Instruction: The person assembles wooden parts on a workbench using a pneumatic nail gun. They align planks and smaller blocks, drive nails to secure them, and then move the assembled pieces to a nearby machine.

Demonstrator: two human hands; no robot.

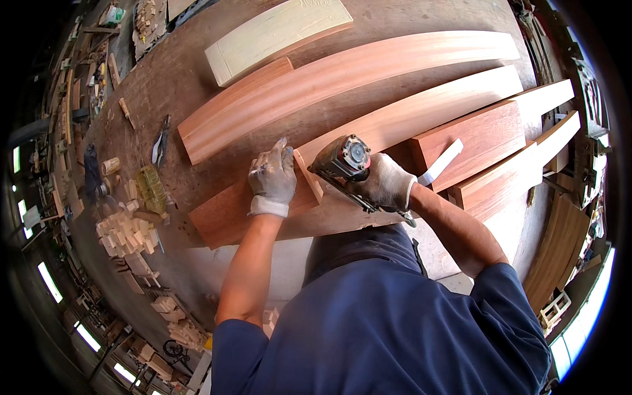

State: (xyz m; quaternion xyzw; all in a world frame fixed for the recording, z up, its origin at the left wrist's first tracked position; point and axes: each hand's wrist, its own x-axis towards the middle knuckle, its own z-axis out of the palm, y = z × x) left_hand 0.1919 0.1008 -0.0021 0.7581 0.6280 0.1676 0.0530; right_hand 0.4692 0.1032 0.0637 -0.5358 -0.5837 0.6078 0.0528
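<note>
1. Standing beside the person, I see the left hand (272, 179) in a stained work glove pressed flat on a reddish board (230, 214), its fingers together and pointing away from the body, clamped on nothing.
2. That board lies at the near edge of the brown surface (164, 85), just in front of the person's blue shirt (382, 322).
3. The right hand (385, 184), also gloved, has its fingers wrapped tight around a nail gun (342, 161).
4. The nail gun's nose sits at the end of a pale board edge (309, 174) that stands up from the reddish board, right beside the left hand's fingertips.
5. Long boards fan out beyond the hands: a long pink board (349, 79) runs across the middle, and a pale yellowish board (276, 36) lies beyond it near the far edge.
6. To the right, a dark red board (480, 141) with a white strip (442, 161) on it overlaps more planks, whose ends crowd toward the right edge of the surface.
7. Bare brown surface shows between the long pink board and the hands, and to the left around a pair of pliers (160, 146).
8. Small wood blocks (128, 234) are heaped at the left edge, near a yellow-green object (151, 189) that I cannot identify.
</note>
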